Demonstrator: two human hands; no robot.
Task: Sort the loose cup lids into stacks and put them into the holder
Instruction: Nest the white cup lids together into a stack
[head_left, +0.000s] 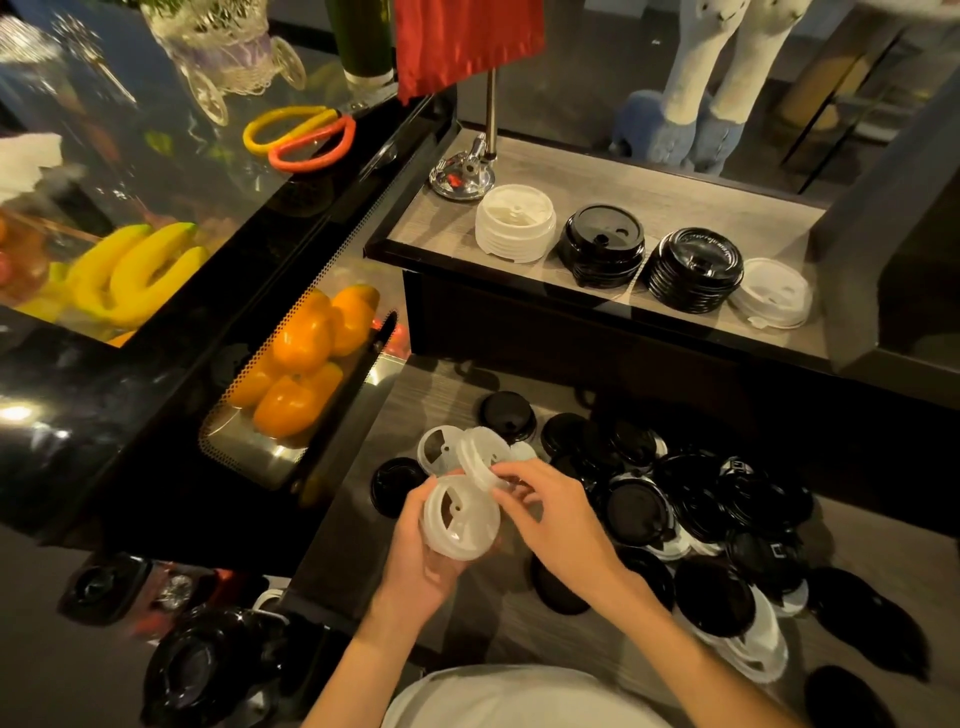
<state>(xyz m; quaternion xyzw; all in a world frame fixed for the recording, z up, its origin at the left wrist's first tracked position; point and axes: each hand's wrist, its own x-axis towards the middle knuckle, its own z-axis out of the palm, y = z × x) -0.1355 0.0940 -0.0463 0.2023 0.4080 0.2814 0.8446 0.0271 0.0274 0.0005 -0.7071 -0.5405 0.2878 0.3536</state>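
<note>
The left hand (431, 561) holds a translucent white lid (461, 517) from below, fingers curled around its rim, with the lid's flat face turned toward the camera. The right hand (558, 514) pinches a second white lid (480, 462) by its edge between thumb and fingertips; this lid is tilted and its lower edge touches the top of the first lid. Both hands are above the lower tabletop (857, 540).

A third white lid (439, 449) lies flat on the tabletop just behind the hands. A loose pile of black lids (691, 512), with some white lids mixed in, is spread to the right of the hands. Single black lids (506, 415) lie apart at the rear and left of the pile.

On the raised shelf (649, 192) behind, four stacks stand in a row, left to right: a white stack (515, 222), a black stack (602, 244), a wider black stack (695, 267) and a low white stack (774, 299). The last two touch.

To the left, a glass case holds bananas (130, 270) and oranges (306, 358). Scissors (301, 137) lie on its top.
</note>
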